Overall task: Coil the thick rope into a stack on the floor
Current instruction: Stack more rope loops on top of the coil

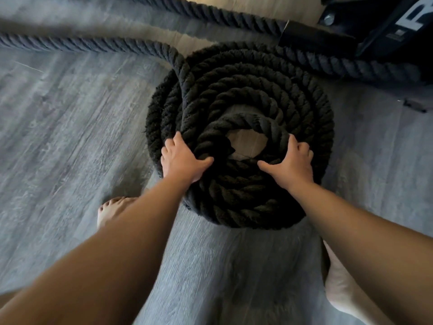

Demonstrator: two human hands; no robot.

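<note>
The left hand (pixel 182 160) and right hand (pixel 293 163) are gripping the near top loops of the rope coil (pixel 246 95), which is sitting on the floor (pixel 70 113).

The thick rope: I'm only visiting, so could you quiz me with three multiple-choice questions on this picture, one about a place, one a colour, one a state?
1. Where are the left hand and the right hand?
A in the air above the coil
B on top of the rope coil, either side of its central hole
C on the black equipment

2. What colour is the rope?
A white
B black
C red

3. How far along is the coiling?
A all coiled
B none coiled
C mostly coiled, with a loose length trailing across the floor

Answers: B, both hands hold the coil's top, flanking the hole; B, every strand looks black; C, stacked loops stand while a length runs off to the left.
</note>
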